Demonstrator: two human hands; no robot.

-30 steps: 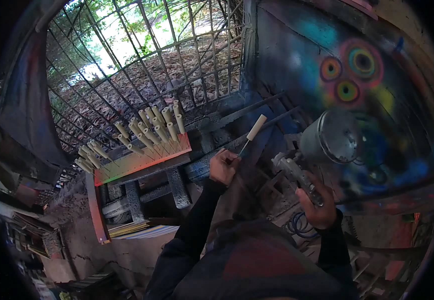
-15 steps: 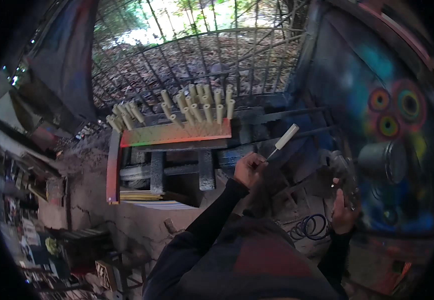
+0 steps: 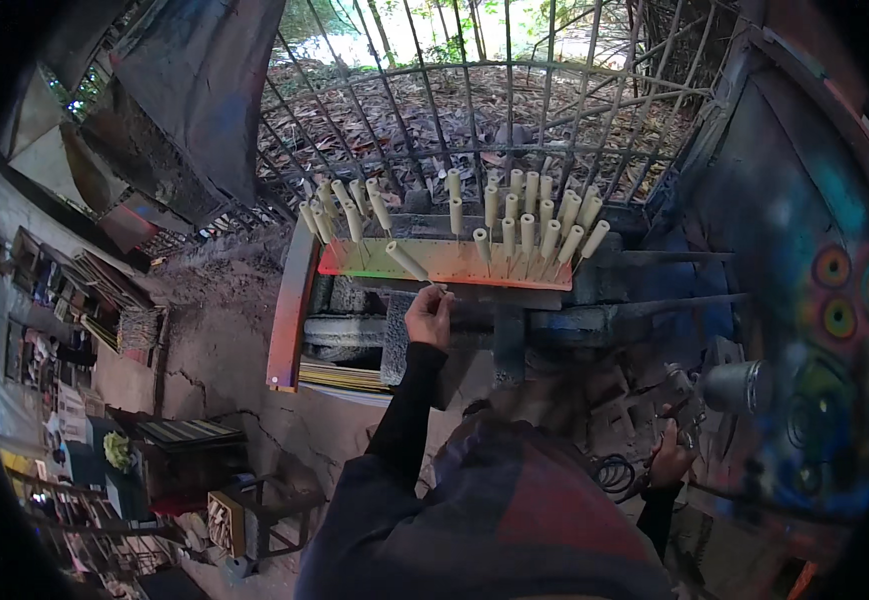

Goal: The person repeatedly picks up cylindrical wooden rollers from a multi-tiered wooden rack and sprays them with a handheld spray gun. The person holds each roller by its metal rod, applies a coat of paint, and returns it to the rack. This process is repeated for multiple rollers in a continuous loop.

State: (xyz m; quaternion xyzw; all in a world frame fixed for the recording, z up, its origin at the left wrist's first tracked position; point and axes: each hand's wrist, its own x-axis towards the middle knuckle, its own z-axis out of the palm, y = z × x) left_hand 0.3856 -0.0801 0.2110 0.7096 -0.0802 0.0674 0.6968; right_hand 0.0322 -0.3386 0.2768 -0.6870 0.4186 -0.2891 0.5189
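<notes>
My left hand [image 3: 429, 316] is closed, pinching the thin stick of a pale cylinder [image 3: 408, 261]. This cylinder tilts up to the left, in front of a long board [image 3: 465, 262] sprayed green, orange and red, with rows of small holes. Several similar pale cylinders [image 3: 528, 232] stand on thin sticks in the board, grouped at its left and right ends, one apart near the middle. Low on the right, my right hand [image 3: 670, 458] is wrapped round a metal spray gun [image 3: 687, 400], partly dark and blurred.
The board rests on a dark, paint-crusted stand [image 3: 510, 345], with a red-orange side plank [image 3: 290, 315] at its left. Behind is a metal bar grille [image 3: 470, 110]. A round metal can [image 3: 740, 387] sits beside the paint-spattered panel [image 3: 805, 300]. A coiled hose [image 3: 615, 473] lies below.
My left hand has carried the cylinder left to the board's front, and it now leans left instead of right. The view has shifted. My right hand still grips the spray gun.
</notes>
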